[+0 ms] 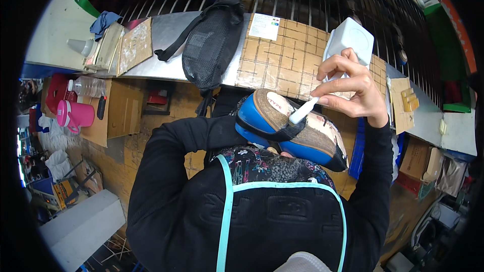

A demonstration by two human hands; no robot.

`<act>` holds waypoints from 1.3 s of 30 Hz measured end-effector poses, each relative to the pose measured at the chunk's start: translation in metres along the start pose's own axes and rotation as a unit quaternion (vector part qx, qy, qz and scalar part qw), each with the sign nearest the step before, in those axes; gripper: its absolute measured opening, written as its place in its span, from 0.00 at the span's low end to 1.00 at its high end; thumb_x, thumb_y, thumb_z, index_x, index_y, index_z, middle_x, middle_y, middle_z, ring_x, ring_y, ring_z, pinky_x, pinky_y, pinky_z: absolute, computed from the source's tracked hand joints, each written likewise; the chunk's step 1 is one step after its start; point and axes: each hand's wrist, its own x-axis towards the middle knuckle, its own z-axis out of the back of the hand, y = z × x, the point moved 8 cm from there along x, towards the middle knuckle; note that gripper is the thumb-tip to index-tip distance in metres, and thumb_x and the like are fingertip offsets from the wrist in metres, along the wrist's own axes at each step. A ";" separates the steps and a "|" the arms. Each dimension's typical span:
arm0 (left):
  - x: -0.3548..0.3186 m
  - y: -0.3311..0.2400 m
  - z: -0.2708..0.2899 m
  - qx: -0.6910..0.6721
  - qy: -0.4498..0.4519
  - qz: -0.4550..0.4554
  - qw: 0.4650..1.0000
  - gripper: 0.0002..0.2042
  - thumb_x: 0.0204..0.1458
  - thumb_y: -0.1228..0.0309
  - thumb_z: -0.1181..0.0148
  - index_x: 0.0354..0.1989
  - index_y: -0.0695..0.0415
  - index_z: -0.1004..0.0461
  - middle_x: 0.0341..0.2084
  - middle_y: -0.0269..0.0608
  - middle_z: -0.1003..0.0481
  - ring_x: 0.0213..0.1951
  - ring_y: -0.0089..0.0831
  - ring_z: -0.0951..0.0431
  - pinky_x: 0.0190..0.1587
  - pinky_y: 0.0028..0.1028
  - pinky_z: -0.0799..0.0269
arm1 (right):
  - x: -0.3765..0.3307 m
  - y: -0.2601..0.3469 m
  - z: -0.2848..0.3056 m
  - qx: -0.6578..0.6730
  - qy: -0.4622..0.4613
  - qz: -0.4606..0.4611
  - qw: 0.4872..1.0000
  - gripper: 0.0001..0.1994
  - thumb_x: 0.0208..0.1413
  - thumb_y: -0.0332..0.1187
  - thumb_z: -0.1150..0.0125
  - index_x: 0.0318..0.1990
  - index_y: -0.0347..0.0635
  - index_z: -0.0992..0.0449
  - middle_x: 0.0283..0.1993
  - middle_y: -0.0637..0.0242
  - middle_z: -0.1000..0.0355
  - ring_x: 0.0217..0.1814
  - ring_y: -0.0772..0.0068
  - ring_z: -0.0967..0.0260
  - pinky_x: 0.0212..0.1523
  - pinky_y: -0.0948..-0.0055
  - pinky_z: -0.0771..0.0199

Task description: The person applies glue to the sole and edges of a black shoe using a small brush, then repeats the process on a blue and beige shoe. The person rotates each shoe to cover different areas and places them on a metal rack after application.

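On the bench (171,26), my remote feed shows a bag (210,48) left of a cardboard sheet (280,58), and a tub (357,40) at the sheet's right end, behind the right hand (360,88). Before the bench, a shoe (313,135) lies over the lap (272,166).

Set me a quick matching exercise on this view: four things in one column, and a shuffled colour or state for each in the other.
Things
1. Right hand
2. Jug
3. Mesh bag
4. Shoe

Colours and states
A. Black
B. Blue along its side
C. Pinching a white tool
D. Pink

Pairs: 1-C, 2-D, 3-A, 4-B
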 end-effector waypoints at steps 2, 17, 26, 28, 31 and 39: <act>0.001 0.005 0.000 -0.149 -0.017 0.035 0.988 0.28 0.61 0.55 0.52 0.66 0.55 0.45 0.60 0.48 0.37 0.58 0.37 0.33 0.60 0.35 0.34 | 0.000 0.000 0.001 -0.026 -0.001 0.002 1.000 0.11 0.38 0.39 0.25 0.32 0.52 0.14 0.36 0.71 0.28 0.36 0.72 0.39 0.43 0.69 0.43; 0.030 -0.008 -0.061 -0.638 0.530 0.067 0.555 0.43 0.53 0.31 0.60 0.67 0.54 0.47 0.49 0.61 0.36 0.41 0.50 0.30 0.31 0.42 0.29 | -0.011 0.027 -0.003 -0.171 -0.148 -0.016 0.974 0.10 0.42 0.32 0.29 0.35 0.53 0.18 0.37 0.74 0.29 0.30 0.79 0.36 0.41 0.70 0.50; 0.039 -0.048 0.079 -0.243 -0.154 -0.103 0.952 0.36 0.59 0.40 0.57 0.62 0.61 0.36 0.52 0.45 0.27 0.49 0.27 0.24 0.53 0.27 0.28 | -0.044 0.043 -0.002 -0.125 -0.269 -0.116 0.948 0.11 0.40 0.32 0.27 0.35 0.51 0.16 0.34 0.72 0.27 0.33 0.75 0.34 0.39 0.70 0.47; 0.041 -0.063 0.089 -0.230 -0.182 -0.132 0.947 0.36 0.60 0.39 0.59 0.62 0.62 0.37 0.53 0.46 0.28 0.51 0.30 0.25 0.55 0.30 0.29 | -0.038 0.042 -0.014 -0.134 -0.292 -0.112 0.940 0.12 0.40 0.32 0.27 0.36 0.51 0.16 0.34 0.71 0.27 0.33 0.76 0.35 0.40 0.70 0.49; 0.047 -0.080 0.088 -0.167 -0.151 -0.182 0.957 0.44 0.54 0.35 0.54 0.65 0.64 0.43 0.58 0.49 0.33 0.57 0.36 0.29 0.59 0.32 0.32 | -0.034 0.028 0.002 -0.231 -0.398 -0.119 0.880 0.12 0.41 0.30 0.27 0.37 0.50 0.16 0.34 0.70 0.29 0.33 0.75 0.34 0.41 0.69 0.51; 0.053 -0.066 0.089 -0.217 -0.130 -0.214 0.943 0.51 0.43 0.36 0.37 0.68 0.60 0.47 0.63 0.49 0.38 0.61 0.38 0.33 0.62 0.37 0.34 | -0.015 -0.012 0.045 -0.363 -0.488 -0.170 0.775 0.10 0.45 0.32 0.31 0.38 0.52 0.17 0.38 0.72 0.29 0.32 0.78 0.34 0.41 0.68 0.53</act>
